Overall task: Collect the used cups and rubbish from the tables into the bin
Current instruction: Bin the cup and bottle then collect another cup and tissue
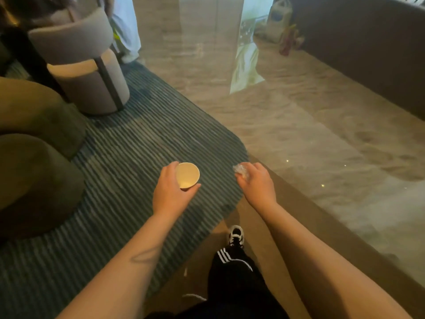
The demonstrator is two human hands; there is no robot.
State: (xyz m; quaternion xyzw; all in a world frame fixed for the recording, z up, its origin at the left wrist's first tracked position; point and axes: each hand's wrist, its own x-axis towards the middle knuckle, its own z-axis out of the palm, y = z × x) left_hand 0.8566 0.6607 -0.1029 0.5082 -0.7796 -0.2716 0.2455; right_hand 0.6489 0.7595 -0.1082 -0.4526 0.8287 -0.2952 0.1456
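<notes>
My left hand (169, 189) is wrapped around a cream paper cup (187, 174), held upright above the striped rug with its open mouth facing me; it looks empty inside. To the right, my right hand (257, 183) is closed on a crumpled piece of clear plastic wrap (240, 169), which sticks out past my fingers. Both arms reach forward at about waist height. No bin and no table top shows in the head view.
A blue-grey striped rug (128, 146) covers the floor on the left, polished marble floor (322, 134) on the right. Two olive round seats (34, 176) and a beige chair (87, 72) stand at left. Bags (279, 21) sit far back right. My foot (236, 236) is below.
</notes>
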